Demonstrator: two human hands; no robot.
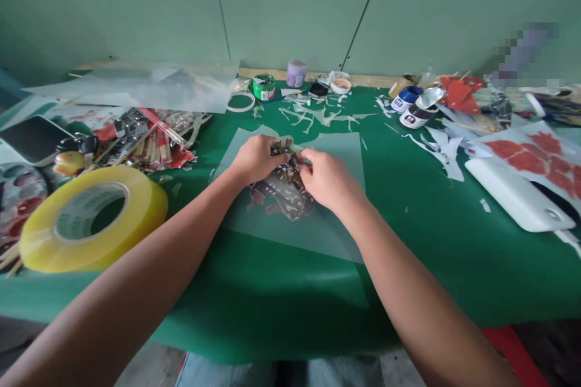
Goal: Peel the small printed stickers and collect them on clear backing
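Observation:
A crumpled bundle of brown, pale-flecked, see-through plastic lies at the middle of the table; it looks like a bag or film, but its exact kind is unclear. My left hand grips its upper left side, the thumb pointing inward. From the other side my right hand pinches its upper right edge between thumb and fingers. The fingertips are partly hidden by the folds. Under the bundle, a translucent sheet is spread flat on the green tabletop.
A big yellow tape roll and a phone are at left, near a pile of sticks and wrappers. Paint jars and cut scraps line the back. A white power bank-like device and red-painted sheet lie right.

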